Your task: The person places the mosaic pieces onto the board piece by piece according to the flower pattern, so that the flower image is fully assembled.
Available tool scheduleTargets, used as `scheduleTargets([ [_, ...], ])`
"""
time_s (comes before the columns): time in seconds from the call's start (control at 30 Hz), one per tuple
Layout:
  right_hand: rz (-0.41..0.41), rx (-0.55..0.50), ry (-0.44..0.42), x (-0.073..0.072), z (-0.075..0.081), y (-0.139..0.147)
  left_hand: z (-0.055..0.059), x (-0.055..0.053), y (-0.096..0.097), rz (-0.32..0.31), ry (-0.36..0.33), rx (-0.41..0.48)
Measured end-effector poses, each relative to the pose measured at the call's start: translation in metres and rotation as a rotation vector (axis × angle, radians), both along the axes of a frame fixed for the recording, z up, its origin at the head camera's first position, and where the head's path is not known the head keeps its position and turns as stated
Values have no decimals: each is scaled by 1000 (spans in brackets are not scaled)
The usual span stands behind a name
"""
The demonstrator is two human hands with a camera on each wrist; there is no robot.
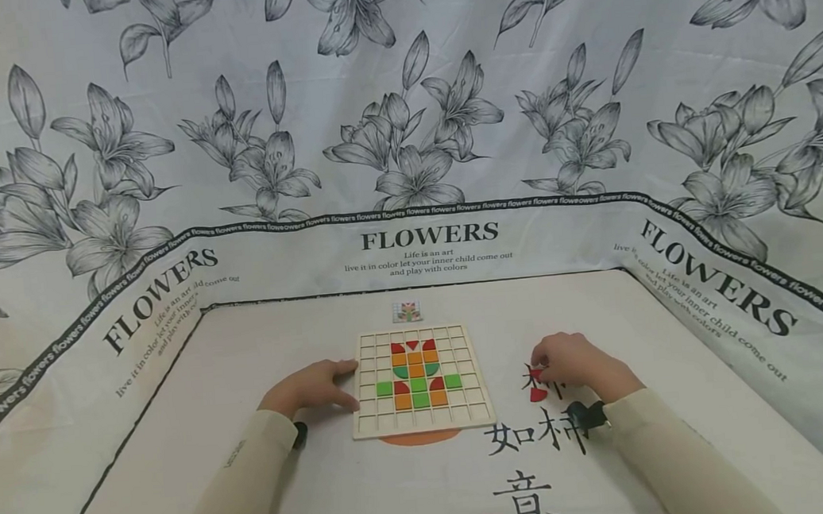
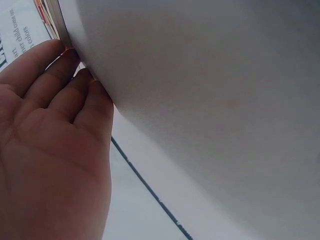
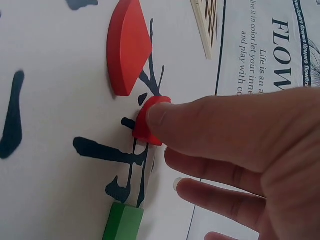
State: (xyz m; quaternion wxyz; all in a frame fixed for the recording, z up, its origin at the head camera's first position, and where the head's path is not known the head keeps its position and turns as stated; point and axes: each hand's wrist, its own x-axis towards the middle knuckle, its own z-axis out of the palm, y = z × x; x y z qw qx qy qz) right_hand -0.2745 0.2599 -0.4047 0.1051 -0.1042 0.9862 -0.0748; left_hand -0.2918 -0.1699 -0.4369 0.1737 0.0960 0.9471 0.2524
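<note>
A square wooden grid board (image 1: 373, 427) lies on the table, with red, orange and green blocks set in a symmetrical pattern in its squares. At its left edge my left hand (image 1: 315, 388) rests with straightened fingers and thumb touching the side; in the left wrist view these fingers (image 2: 57, 90) lie against the edge. To the right of the board, my right hand (image 1: 577, 363) pinches a small red block (image 3: 145, 122) with a curved side, its thumb on top. A red quarter-circle block (image 3: 127, 50) lies beside it, and a green block (image 3: 122, 222) on the other side.
A small pattern card (image 1: 407, 312) lies behind the board. An orange shape (image 1: 420, 439) shows under its front edge. The white tablecloth (image 1: 428, 495) carries black brush characters (image 1: 525, 504). A flower-printed cloth (image 1: 425, 248) encloses the back and sides.
</note>
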Motion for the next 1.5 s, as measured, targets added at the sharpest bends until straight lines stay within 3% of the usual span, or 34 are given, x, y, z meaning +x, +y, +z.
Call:
scheduleTargets([
  [0.33,-17,-36,-34,1,-1,1,0,0,0,-4,4,-9],
  [0.77,0,-72,7,-2,-7,-2,0,0,0,7,-2,-13],
  [1.13,97,-137,23,2,4,-15,-1,1,0,6,-2,2],
  [1.5,87,-199,-4,7,6,-29,1,1,0,9,0,-18],
])
